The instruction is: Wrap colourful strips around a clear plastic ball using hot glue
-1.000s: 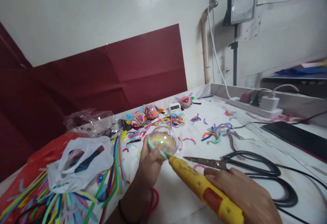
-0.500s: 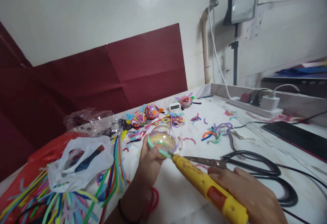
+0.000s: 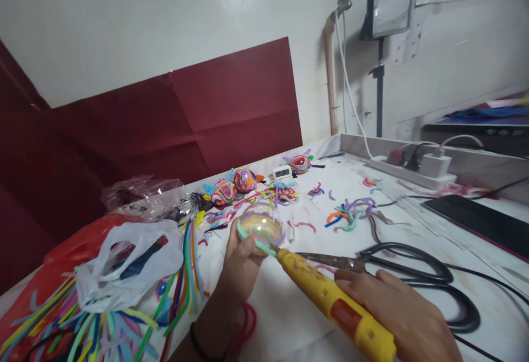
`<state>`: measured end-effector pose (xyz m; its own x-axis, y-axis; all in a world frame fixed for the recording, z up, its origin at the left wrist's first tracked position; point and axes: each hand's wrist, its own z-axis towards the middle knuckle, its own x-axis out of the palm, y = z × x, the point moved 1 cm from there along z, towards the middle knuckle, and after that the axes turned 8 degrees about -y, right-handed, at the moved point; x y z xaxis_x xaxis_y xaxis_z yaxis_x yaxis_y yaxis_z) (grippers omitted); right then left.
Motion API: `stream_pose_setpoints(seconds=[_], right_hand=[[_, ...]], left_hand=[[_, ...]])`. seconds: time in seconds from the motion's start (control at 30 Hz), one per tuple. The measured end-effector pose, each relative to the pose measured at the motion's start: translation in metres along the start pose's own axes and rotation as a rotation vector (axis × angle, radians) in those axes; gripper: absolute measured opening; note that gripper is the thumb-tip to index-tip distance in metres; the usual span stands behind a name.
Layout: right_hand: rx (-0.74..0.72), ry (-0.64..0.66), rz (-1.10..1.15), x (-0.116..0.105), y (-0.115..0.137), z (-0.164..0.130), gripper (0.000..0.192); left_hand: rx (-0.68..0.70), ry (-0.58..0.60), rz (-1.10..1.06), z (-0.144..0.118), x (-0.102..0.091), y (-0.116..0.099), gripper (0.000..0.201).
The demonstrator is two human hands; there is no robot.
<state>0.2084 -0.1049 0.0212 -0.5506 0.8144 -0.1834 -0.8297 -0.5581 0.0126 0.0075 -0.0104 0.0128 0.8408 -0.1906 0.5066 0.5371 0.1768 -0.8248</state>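
My left hand (image 3: 243,263) is closed round a clear plastic ball (image 3: 264,220) that has coloured pipe cleaners curving along its lower part. A mint green pipe cleaner (image 3: 262,244) runs along the ball's near side, under my left thumb. In my right hand (image 3: 397,307) is a yellow hot glue gun (image 3: 326,293), its nozzle pointing at the end of that green strip, close to the ball. Whether the tip touches it I cannot tell. Black-handled scissors (image 3: 407,263) lie on the table just beyond the glue gun.
Pipe cleaners (image 3: 111,331) spread from a white plastic bag (image 3: 128,263) at left. Several decorated balls (image 3: 223,192) and a small digital timer (image 3: 282,172) stand at the back. Trimmed scraps (image 3: 351,213), a phone (image 3: 475,224), cables and a power strip (image 3: 413,172) occupy the right side.
Almost nothing differs. The whole view has shifted very slightly, while the ball and the glue gun keep their places relative to each other.
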Motion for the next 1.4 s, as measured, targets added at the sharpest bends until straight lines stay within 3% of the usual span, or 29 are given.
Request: stream_pose_setpoints(seconds=[0.2,0.37,0.57,0.8,1.0,1.4], right_hand=[[-0.035,0.096,0.055,0.004,0.003,0.006,0.045],[-0.032,0.074,0.031,0.005,0.006,0.005,0.038],[-0.029,0.082,0.048,0.006,0.006,0.002,0.029],[-0.052,0.150,0.066,0.005,0.000,-0.004,0.035],[-0.040,0.088,0.046,0.006,0.003,-0.001,0.031],[-0.047,0.100,0.065,0.005,-0.001,-0.001,0.033]], left_hand=[[0.000,0.013,0.007,0.000,-0.002,0.004,0.046],[0.001,0.035,0.017,-0.001,-0.001,0.003,0.041],[0.015,0.033,0.016,-0.002,-0.001,0.004,0.042],[0.009,0.032,0.026,-0.001,0.000,0.003,0.045],[0.004,0.026,0.056,-0.003,0.002,0.003,0.048],[-0.004,0.031,0.022,-0.002,0.000,0.003,0.053]])
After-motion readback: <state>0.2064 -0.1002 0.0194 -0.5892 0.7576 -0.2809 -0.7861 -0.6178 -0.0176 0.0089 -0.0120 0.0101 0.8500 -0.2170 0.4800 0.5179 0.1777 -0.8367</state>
